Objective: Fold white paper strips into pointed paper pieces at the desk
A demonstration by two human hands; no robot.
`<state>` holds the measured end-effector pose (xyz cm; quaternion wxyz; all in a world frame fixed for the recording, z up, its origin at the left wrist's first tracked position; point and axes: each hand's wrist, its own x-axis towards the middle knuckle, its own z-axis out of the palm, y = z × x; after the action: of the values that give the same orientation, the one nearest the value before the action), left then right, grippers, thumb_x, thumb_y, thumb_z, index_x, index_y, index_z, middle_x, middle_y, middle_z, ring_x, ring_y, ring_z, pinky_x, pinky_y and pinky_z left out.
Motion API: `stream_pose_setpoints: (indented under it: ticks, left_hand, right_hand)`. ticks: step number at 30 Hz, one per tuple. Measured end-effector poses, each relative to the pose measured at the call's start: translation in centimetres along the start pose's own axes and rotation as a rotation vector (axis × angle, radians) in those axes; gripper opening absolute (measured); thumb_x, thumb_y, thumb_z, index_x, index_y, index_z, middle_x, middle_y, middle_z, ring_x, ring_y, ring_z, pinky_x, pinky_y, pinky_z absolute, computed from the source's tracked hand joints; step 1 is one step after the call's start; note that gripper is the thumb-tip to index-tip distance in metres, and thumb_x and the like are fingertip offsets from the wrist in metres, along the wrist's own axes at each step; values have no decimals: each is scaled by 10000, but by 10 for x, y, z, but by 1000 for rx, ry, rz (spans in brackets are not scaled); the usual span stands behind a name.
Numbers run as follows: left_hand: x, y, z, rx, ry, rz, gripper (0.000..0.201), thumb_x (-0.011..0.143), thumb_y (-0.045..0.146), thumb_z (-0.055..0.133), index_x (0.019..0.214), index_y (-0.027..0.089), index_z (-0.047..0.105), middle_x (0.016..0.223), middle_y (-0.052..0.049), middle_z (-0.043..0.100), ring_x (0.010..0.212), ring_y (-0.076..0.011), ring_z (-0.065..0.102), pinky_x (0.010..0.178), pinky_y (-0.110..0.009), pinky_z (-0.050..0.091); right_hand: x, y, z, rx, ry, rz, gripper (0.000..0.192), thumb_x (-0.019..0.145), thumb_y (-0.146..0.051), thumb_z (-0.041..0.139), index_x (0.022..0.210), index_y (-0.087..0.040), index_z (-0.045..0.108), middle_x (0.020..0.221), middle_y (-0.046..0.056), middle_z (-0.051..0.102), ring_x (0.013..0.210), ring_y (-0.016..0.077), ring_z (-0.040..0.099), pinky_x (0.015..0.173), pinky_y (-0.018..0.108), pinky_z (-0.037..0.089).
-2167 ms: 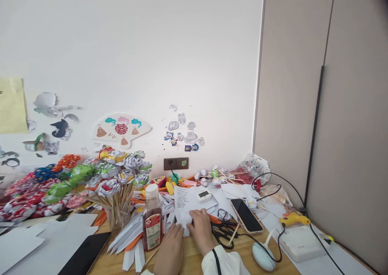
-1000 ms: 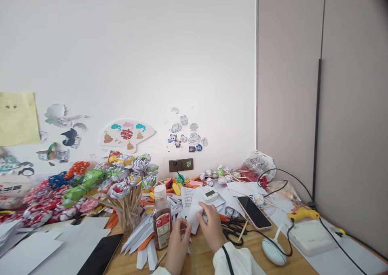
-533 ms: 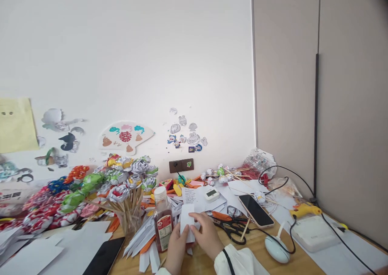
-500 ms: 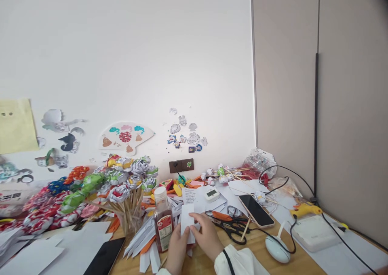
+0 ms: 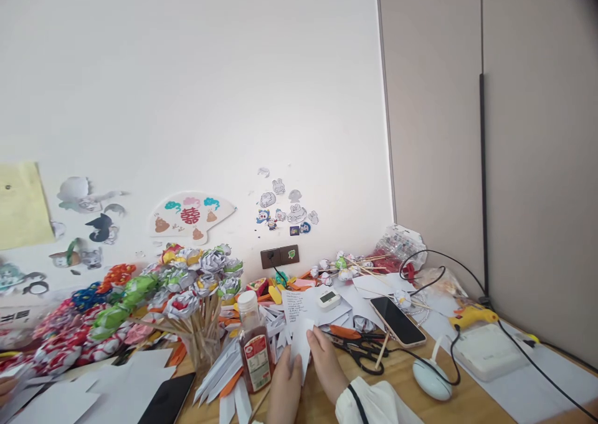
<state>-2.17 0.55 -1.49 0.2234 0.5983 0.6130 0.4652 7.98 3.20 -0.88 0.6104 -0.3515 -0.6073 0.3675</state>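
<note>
A narrow white folded paper strip [image 5: 301, 343] is held upright between my two hands, low in the middle of the head view. My left hand [image 5: 284, 386] grips its left edge, thumb up. My right hand [image 5: 327, 363] pinches its right edge between thumb and fingers. Just left of my left hand stands a bottle [image 5: 256, 349] of reddish-brown liquid with a white cap. Beyond the strip lies a sheet with handwriting [image 5: 295, 304]. Right of my right hand are black-handled scissors [image 5: 362, 352].
Paper flowers on sticks [image 5: 200, 287] fill a clear holder at left. Folded white strips [image 5: 217, 365] lie before it. A dark phone [image 5: 167, 399], another phone [image 5: 397, 319], white timer [image 5: 329, 297], white mouse-shaped device [image 5: 430, 377] and yellow glue gun [image 5: 474, 316] crowd the table.
My hands have shifted slightly apart and right along the strip; the right thumb and fingers now hold its right edge instead of lying across its front. The view has turned slightly.
</note>
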Motion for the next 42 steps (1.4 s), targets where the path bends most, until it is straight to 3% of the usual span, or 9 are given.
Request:
stream_pose_setpoints:
  ticks: [7, 13, 21, 25, 30, 32, 35, 38, 42]
  left_hand:
    - [-8, 7, 3, 42, -64, 77, 494, 736, 382, 407, 1150, 112, 397, 1264, -137, 422, 1192, -231, 334, 989, -402, 255]
    - [-11, 14, -1, -59, -89, 103, 439, 771, 391, 364, 1125, 145, 451, 1284, -93, 413, 1202, -195, 323, 1012, -332, 221]
    - [-10, 17, -1, -198, -134, 83, 446, 777, 353, 364, 1137, 110, 466, 1277, -112, 421, 1197, -211, 333, 1022, -330, 220]
    - [-12, 20, -1, -210, -151, 120, 440, 770, 365, 387, 1115, 111, 492, 1247, -119, 457, 1177, -223, 363, 1015, -354, 232]
    - [-11, 21, -1, -236, -156, 151, 449, 756, 372, 425, 1139, 142, 467, 1261, -98, 444, 1180, -213, 358, 998, -364, 252]
    - [-11, 21, -1, -226, -148, 150, 404, 747, 395, 434, 1054, 149, 524, 1177, -104, 527, 1112, -223, 432, 940, -352, 326]
    - [-11, 22, 0, -185, -110, 140, 348, 729, 471, 422, 755, 165, 586, 815, -70, 657, 838, -222, 564, 752, -322, 431]
    - [-12, 23, 1, -157, -83, 128, 384, 716, 525, 395, 564, 188, 499, 537, 0, 566, 615, -183, 538, 605, -286, 428]
    - [-12, 21, 2, -160, -83, 138, 385, 721, 527, 381, 518, 202, 421, 465, 40, 457, 525, -152, 470, 535, -258, 386]
  right_hand:
    - [-7, -6, 0, 95, -31, 77, 386, 842, -412, 282, 911, -205, 601, 884, 61, 628, 875, 176, 561, 801, 302, 416]
    - [-9, -17, -6, 206, -64, 108, 454, 835, -461, 258, 938, -199, 615, 949, 68, 613, 901, 189, 540, 808, 310, 404]
    - [1, -5, -1, 244, -57, 63, 309, 758, -433, 465, 832, -161, 591, 743, 32, 601, 713, 171, 530, 674, 275, 411]
    - [3, -1, 1, 285, -36, 86, 301, 716, -446, 505, 691, -151, 554, 648, 11, 567, 638, 154, 509, 609, 258, 403]
    - [1, -6, 1, 342, -8, 117, 288, 738, -434, 471, 667, -164, 540, 642, 10, 561, 614, 143, 496, 602, 247, 386]
    - [0, -9, 1, 373, -10, 125, 273, 736, -424, 475, 657, -170, 536, 632, 4, 554, 586, 135, 485, 586, 242, 379]
    - [0, -11, 0, 401, -17, 124, 268, 734, -417, 481, 651, -167, 528, 622, 1, 540, 570, 131, 476, 552, 232, 369]
    - [-1, -11, -2, 399, -19, 128, 271, 755, -403, 460, 652, -163, 530, 617, -5, 528, 556, 121, 461, 527, 218, 355]
    - [-2, -14, -2, 418, -41, 147, 268, 767, -393, 448, 640, -171, 529, 580, -20, 505, 516, 110, 433, 495, 212, 333]
